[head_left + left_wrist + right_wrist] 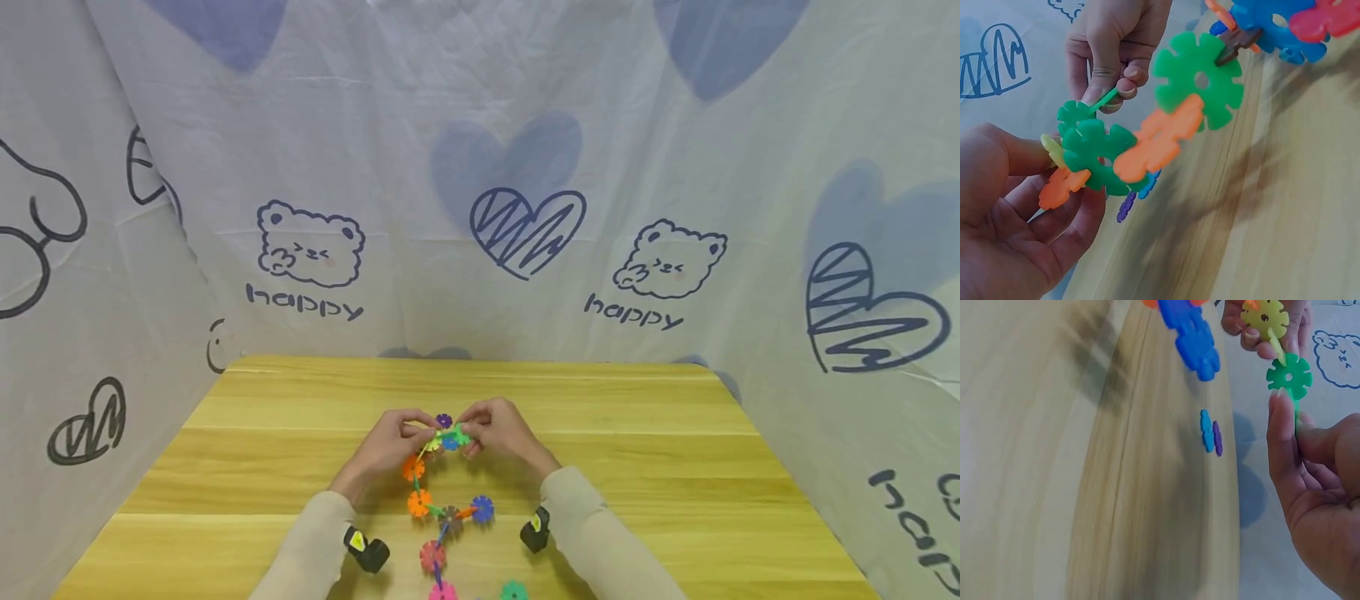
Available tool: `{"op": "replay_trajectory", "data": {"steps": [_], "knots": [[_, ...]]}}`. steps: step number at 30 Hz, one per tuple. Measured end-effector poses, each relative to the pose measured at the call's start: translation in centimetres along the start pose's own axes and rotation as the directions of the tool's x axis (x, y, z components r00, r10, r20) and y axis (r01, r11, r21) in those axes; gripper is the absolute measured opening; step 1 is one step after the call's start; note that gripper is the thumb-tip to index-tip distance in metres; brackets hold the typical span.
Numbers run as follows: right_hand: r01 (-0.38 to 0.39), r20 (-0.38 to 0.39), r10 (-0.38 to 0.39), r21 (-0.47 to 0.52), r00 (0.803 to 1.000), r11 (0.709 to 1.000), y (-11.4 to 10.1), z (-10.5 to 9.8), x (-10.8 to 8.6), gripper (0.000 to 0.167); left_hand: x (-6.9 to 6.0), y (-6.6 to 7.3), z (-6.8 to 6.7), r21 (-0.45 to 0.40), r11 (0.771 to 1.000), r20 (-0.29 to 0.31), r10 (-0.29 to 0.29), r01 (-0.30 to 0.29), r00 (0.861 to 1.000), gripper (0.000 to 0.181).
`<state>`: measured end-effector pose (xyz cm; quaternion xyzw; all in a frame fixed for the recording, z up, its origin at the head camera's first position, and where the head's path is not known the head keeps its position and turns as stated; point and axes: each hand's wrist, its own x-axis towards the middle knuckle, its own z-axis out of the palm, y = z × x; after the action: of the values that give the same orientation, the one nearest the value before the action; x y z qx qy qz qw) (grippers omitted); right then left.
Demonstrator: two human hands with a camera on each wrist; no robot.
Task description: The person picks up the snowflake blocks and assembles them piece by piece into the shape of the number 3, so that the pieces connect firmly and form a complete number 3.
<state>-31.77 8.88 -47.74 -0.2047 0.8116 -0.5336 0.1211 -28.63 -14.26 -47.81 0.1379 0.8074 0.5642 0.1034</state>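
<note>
My left hand pinches the far end of a chain of plastic snowflake discs, by a yellow disc and an orange disc. My right hand pinches a green disc, seen edge-on in the right wrist view. It meets another green disc, which touches a thin yellow-green disc near the left fingers. The chain runs toward me through orange discs, a brown disc, a blue disc on a side branch, and a red disc.
Loose on the wooden table beyond the hands lie a purple disc and a light-blue disc. A pink disc and a green disc show at the near edge. Printed cloth hangs behind and beside the table.
</note>
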Motion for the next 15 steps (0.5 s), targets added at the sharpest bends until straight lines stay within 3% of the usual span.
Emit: {"op": "replay_trajectory", "data": {"steps": [15], "knots": [[-0.008, -0.093, 0.007, -0.012, 0.996, 1.000, -1.3, 0.8, -0.3, 0.015, 0.2, -0.3, 0.1, -0.028, 0.999, -0.015, -0.024, 0.024, 1.000, 0.020]]}}
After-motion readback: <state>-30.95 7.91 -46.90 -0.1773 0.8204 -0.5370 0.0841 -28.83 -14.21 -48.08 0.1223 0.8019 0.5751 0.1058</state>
